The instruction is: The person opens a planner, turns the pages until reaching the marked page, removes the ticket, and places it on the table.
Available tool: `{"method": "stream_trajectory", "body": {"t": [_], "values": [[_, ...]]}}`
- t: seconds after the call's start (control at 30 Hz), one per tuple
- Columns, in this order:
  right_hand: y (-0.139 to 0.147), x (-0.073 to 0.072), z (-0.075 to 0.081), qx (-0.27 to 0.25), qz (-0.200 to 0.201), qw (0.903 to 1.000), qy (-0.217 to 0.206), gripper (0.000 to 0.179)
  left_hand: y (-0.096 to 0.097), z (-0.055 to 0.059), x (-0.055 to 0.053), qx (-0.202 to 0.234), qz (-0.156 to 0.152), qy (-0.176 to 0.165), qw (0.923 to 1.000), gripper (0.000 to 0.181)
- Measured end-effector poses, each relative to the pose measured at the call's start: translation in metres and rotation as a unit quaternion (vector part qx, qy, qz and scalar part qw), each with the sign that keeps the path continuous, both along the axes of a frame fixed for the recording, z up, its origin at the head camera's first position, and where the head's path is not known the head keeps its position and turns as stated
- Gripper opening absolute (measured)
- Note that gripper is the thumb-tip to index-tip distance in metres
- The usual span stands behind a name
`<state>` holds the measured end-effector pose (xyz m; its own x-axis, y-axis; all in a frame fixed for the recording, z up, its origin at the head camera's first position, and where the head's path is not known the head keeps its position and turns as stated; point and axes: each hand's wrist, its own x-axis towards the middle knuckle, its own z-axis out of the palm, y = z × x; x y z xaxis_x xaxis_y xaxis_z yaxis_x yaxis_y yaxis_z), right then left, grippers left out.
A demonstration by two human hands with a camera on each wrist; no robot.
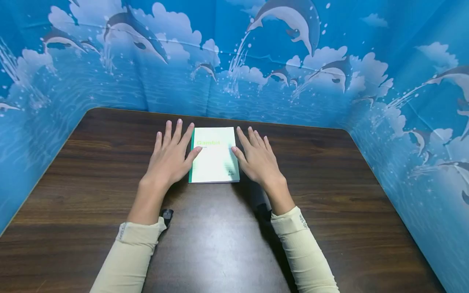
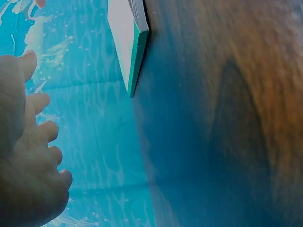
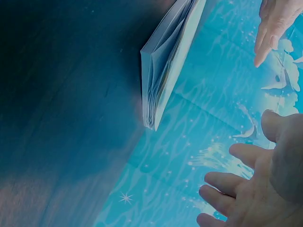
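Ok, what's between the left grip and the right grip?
The green-spined white book lies on the dark table; the head view shows it between the left grip and right grip, each overlapping its edge from that angle.

The bare left grip (image 1: 168,160), a person's hand, hovered palm down, fingers straight and fanned; the matching bare right grip (image 1: 259,160) hovered palm down too, fingers straight but less widely spread; both thumbs pointed inward; the bare left wrist (image 1: 146,199) and bare right wrist (image 1: 280,197) emerged from pale cream fabric sleeves (image 1: 126,252); both forearms reached forward, converging.
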<state>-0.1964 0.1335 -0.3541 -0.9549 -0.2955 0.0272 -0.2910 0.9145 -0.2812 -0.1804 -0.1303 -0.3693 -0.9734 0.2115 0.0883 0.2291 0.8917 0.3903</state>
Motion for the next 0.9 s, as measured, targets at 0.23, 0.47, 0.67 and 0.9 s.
{"method": "stream_trajectory", "body": {"t": [0.23, 0.47, 0.67, 0.9], "values": [[-0.0006, -0.0001, -0.0019, 0.011, -0.026, 0.9995, -0.014, 0.07, 0.0, 0.0009, 0.0001, 0.029, 0.012, -0.045, 0.9985, 0.078], [0.0007, -0.0012, -0.0027, -0.035, -0.068, 0.9926, -0.094, 0.061, -0.0007, 0.0045, -0.0012, 0.078, 0.005, -0.155, 0.9848, 0.063], [-0.0013, -0.0032, -0.0079, -0.032, -0.048, 0.9868, -0.151, 0.041, -0.0006, 0.0002, -0.0024, 0.089, -0.026, -0.197, 0.976, 0.025], [-0.0033, -0.004, -0.0098, -0.05, -0.01, 0.9825, -0.179, 0.048, -0.0018, -0.0038, -0.0039, 0.091, -0.043, -0.208, 0.973, 0.032]]}}
